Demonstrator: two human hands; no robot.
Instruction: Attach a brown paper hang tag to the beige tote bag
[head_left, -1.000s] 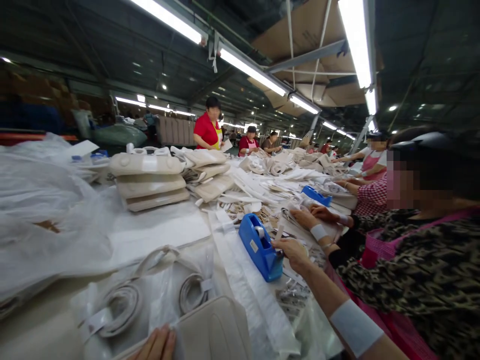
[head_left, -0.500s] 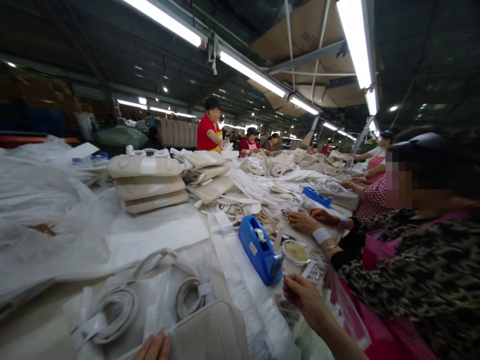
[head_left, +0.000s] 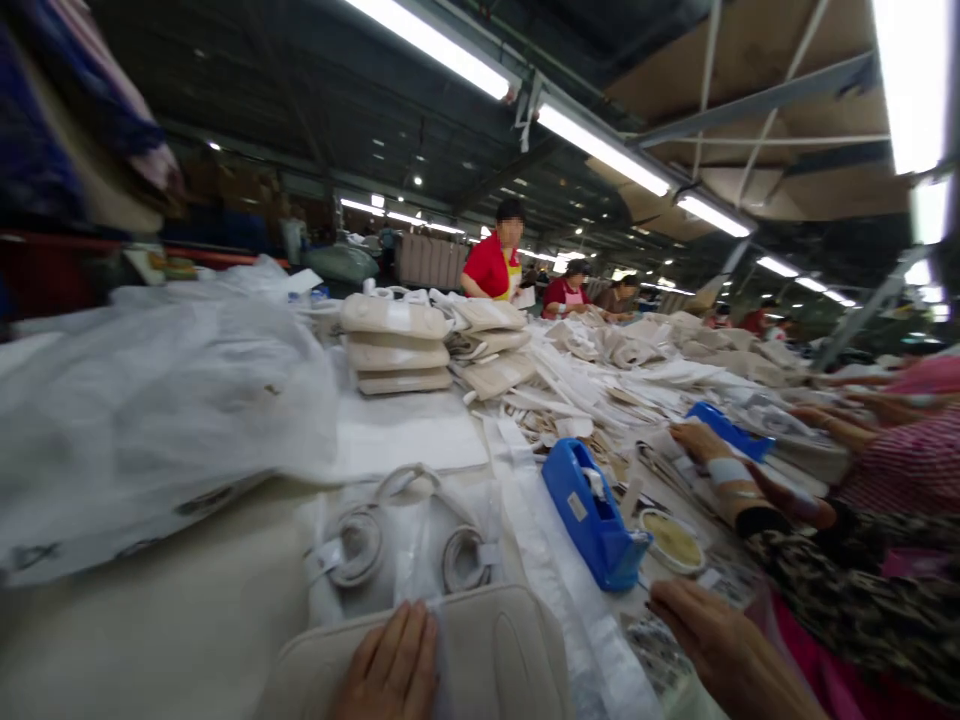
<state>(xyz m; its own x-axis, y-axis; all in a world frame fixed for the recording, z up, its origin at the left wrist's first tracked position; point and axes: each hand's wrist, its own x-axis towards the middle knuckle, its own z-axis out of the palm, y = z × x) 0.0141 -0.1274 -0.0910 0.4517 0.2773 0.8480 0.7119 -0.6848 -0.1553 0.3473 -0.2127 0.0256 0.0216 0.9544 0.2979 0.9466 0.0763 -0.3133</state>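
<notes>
My left hand [head_left: 390, 668] lies flat on a beige padded piece [head_left: 495, 655] at the near edge of the table, fingers stretched out over its plastic wrap. My right hand [head_left: 705, 630] rests palm down to the right, fingers loose and holding nothing I can make out, over small printed packets [head_left: 656, 645]. A blue tape dispenser [head_left: 592, 515] stands just beyond my right hand. Behind the pad lie clear bags holding coiled beige straps [head_left: 360, 545].
A small dish of yellowish paste [head_left: 673, 540] sits right of the dispenser. Stacked beige pads [head_left: 394, 345] and heaps of white pieces cover the long table. A pile of clear plastic [head_left: 150, 400] fills the left. A neighbouring person's arms [head_left: 727, 480] work at my right; others stand farther back.
My right hand left the tape dispenser and drew back toward me. My left hand slid further onto the pad. The camera turned left and tipped down.
</notes>
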